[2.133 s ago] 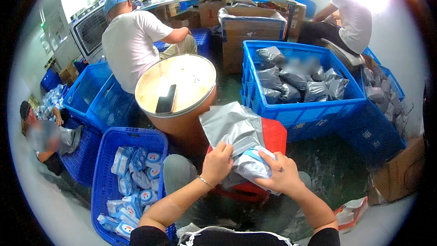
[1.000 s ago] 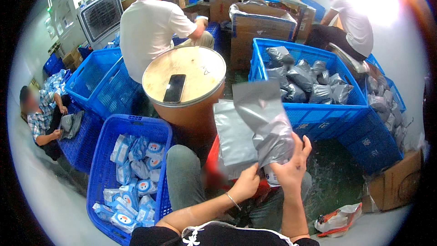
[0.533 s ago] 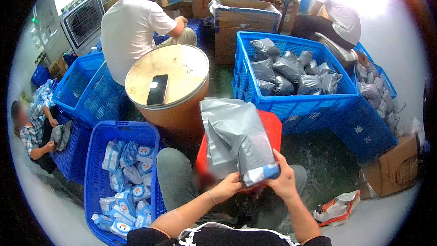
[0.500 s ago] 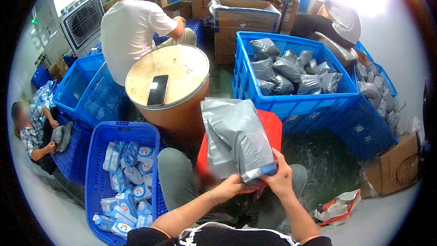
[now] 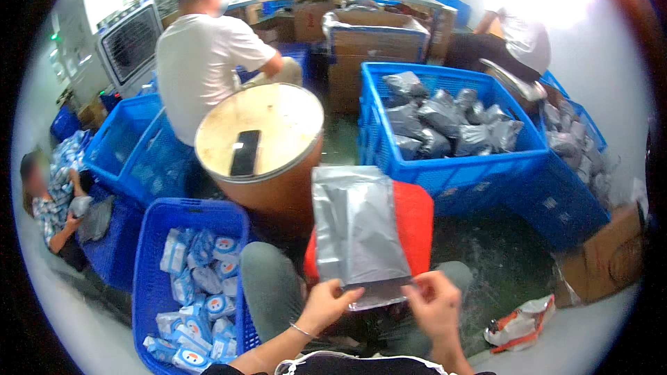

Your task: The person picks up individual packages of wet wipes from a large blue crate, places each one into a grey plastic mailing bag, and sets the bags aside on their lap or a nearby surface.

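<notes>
A grey plastic mailing bag lies over a red surface between my knees. A bulge shows in its middle, and what is inside is hidden. The near end of the bag is a darker, flatter flap. My left hand pinches that end at its left corner, thumb on top. My right hand has its fingers closed at the right corner. To my left stands a blue basket with several small blue-and-white packs.
A wooden-topped drum with a phone stands ahead. Beyond it, right, a blue crate holds several filled grey bags. A cardboard box and a white-orange bag lie right. Other people sit around.
The blue-and-white pack at the bag's near end is out of sight. The bag lies flatter and straighter, and my hands have moved apart to its two near corners. The view has tilted up slightly.
</notes>
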A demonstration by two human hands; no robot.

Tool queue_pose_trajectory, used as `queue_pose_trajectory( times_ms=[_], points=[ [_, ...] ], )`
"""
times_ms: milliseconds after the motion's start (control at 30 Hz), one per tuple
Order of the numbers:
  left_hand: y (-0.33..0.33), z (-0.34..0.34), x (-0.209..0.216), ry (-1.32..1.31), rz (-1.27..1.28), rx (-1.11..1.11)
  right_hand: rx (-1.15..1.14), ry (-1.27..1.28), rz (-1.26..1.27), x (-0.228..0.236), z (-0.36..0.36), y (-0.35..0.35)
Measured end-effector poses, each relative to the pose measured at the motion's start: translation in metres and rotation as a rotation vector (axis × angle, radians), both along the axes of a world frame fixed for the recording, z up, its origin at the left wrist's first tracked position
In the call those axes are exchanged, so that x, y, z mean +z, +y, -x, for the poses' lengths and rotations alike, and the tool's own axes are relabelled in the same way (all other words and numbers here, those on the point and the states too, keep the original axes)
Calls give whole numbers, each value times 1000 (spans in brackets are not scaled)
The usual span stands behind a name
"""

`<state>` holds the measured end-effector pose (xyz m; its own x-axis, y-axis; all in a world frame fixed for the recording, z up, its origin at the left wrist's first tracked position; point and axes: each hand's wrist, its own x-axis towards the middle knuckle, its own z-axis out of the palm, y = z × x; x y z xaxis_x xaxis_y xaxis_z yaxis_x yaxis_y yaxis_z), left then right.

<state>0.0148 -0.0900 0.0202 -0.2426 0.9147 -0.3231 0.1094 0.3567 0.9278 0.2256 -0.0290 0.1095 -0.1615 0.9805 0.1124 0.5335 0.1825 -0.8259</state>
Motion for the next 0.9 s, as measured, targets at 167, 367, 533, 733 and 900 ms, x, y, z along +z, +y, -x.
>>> queue_pose_trajectory(
  times_ms=[167,367,533,733,900],
  points=[
    [-5,3,-2,-89,-38,27,595,142,-117,-44,56,4],
    [-13,4,6,-331,70,33,666,69,94,-59,57,6],
    [-8,4,6,-267,92,-23,704,-16,-113,-72,50,9],
    [-13,-1,-1,-298,70,-30,634,315,318,-17,-81,28],
    [-21,13,2,-338,40,-131,-550,404,-315,-61,-317,61]
  ],
)
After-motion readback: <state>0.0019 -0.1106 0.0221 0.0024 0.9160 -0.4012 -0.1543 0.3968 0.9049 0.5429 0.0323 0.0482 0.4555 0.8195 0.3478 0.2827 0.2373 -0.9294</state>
